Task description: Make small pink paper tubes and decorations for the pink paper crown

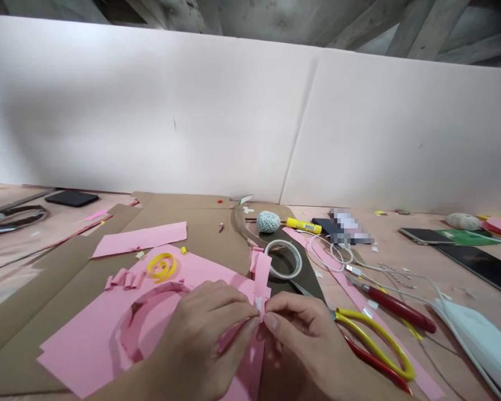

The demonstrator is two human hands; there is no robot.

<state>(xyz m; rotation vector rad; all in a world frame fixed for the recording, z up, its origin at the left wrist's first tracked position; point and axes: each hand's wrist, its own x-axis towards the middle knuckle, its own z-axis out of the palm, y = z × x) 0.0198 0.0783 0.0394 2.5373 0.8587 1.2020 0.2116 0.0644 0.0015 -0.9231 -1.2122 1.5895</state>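
My left hand (217, 328) and my right hand (298, 334) meet over the work surface, thumbs and fingers pinched together. Between the fingertips is a narrow pink paper strip (261, 278), with a small whitish piece at the pinch that looks like tape. Beneath and left of my left hand lies a large pink paper sheet (83, 340). On it rests a pink paper ring (129, 334), partly hidden by that hand. A yellow paper coil (162, 267) and several pink paper curls (125, 278) lie near the ring. Just beyond my fingers sits a tape roll (296, 259).
Scissors with yellow and red handles (376, 340) lie right of my right hand, beside a red-handled tool (401, 309). Farther back are a speckled egg-shaped ball (268, 221), a yellow glue stick (304, 225) and white cables (338, 256). Brown cardboard (204, 223) covers the middle; a white panel (150, 111) stands behind.
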